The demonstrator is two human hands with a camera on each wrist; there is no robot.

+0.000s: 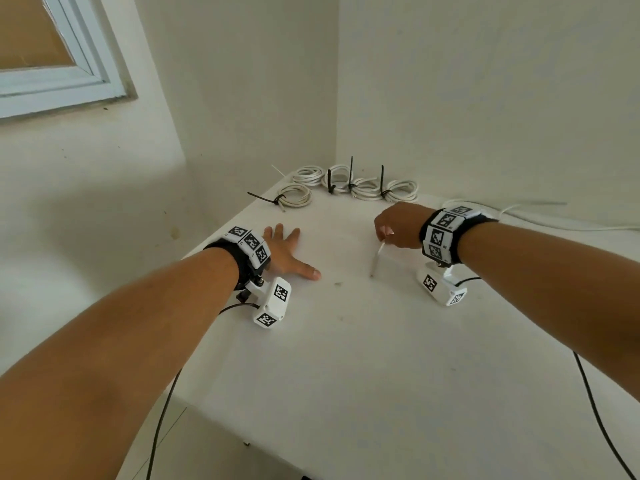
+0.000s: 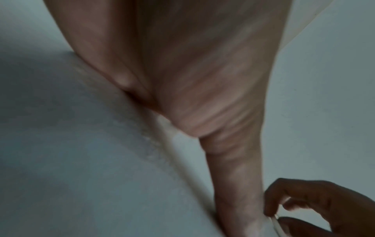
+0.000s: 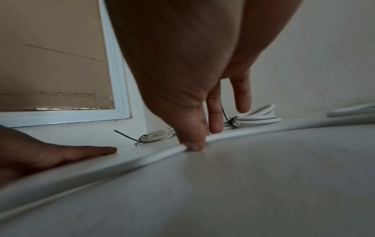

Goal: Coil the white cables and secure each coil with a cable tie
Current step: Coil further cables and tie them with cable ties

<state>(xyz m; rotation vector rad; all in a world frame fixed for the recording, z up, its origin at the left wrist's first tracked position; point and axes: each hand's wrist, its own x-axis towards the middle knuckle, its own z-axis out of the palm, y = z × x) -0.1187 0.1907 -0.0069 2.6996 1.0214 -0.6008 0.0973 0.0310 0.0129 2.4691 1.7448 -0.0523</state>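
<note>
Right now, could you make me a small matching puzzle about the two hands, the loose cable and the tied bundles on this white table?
Things:
1. left hand
2. right hand
3. loose white round cable
4. coiled white cables with black plastic ties

States:
A. pinched between fingers
B. lying at the far corner by the wall
C. flat on the table, fingers spread
D. pinching the cable

Pairs: 1-C, 2-D, 3-A, 4-B

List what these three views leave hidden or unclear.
- Loose white cable: its far run passes behind the right hand and wrist in the head view.
- Left hand: fingers hidden by the palm, left wrist view blurred.
- Coil count: bundles overlap, too small.
</note>
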